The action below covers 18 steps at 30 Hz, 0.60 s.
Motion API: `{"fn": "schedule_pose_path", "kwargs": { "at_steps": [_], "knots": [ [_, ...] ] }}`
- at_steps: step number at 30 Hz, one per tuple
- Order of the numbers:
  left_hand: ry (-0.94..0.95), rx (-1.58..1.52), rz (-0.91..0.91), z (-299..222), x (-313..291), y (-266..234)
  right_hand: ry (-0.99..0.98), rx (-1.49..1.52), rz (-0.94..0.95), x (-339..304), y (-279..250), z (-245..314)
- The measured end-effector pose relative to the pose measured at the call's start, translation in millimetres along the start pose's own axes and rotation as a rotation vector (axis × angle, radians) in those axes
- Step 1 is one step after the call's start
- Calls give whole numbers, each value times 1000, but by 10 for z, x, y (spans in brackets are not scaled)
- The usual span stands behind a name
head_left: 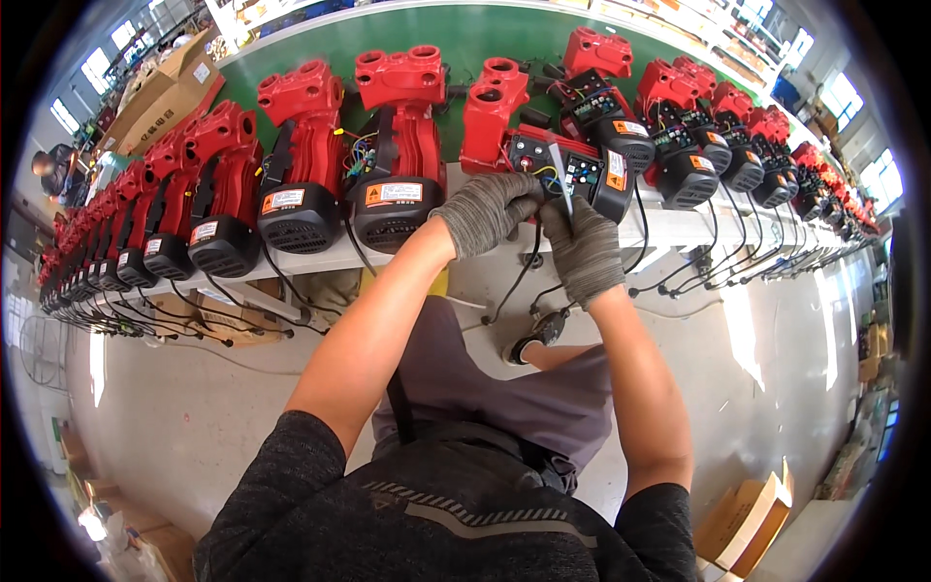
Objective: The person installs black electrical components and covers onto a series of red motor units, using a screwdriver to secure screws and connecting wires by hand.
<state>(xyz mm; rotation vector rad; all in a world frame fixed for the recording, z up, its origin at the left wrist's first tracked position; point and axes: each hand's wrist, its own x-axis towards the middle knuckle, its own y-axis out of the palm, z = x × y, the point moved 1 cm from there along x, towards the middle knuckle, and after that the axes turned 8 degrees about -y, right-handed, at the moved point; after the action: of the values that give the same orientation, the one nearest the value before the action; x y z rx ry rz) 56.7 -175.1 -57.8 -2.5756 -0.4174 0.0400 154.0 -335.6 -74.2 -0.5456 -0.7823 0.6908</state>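
In front of me a red and black pump (488,121) lies on the bench, its control box (582,175) uncovered so that circuit parts and coloured wires show. My left hand (490,211), in a grey knit glove, is closed at the box's near left edge, beside the wires. What its fingers grip is hidden. My right hand (585,247), gloved alike, closes round a thin, pale, pointed tool (560,173) that stands up across the box; its exact kind is unclear. A black power cord (524,276) hangs down below the left hand.
More red pumps (400,145) with black end covers line the bench (456,179) on the left, and others (679,145) with exposed boards on the right. Their cords dangle off the front edge. Cardboard boxes (160,92) stand at far left; another person (60,173) is there.
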Motion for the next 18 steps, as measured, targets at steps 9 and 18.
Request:
{"fn": "schedule_pose_path", "kwargs": {
  "at_steps": [9, 18],
  "knots": [
    [164, 131, -142, 121, 38, 62, 544, 504, -82, -9, 19, 280],
    [353, 272, -249, 118, 70, 59, 598, 596, -150, 21, 59, 305]
  ]
}}
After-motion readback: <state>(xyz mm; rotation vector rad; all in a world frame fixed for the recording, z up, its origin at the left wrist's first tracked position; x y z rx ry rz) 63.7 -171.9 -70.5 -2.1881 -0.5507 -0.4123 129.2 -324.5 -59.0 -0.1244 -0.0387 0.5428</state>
